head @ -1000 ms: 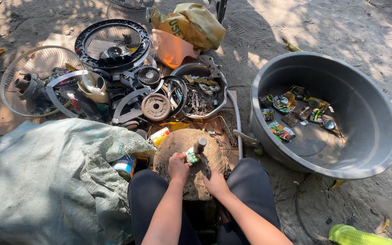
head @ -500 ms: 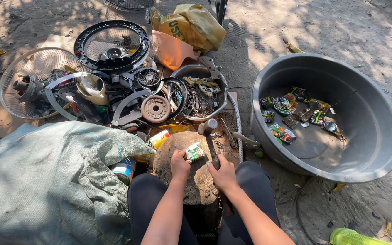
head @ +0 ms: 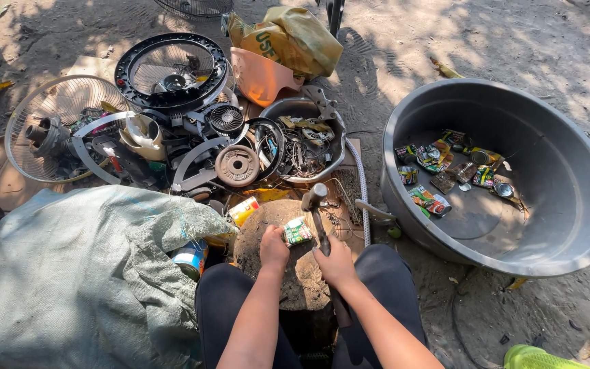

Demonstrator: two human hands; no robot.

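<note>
Flattened green can (head: 298, 231) lies on top of the round wooden block (head: 288, 273), between the knees. Left hand (head: 274, 249) rests beside it, fingertips pinching its near edge. Right hand (head: 336, 261): grip wrapped fully round the hammer (head: 317, 213) handle, head raised just past the can. Large grey basin (head: 507, 171) to the right holds more crushed cans. Scrap pile (head: 192, 137) lies beyond the block; grey woven sack (head: 76, 273) to the left.
</note>
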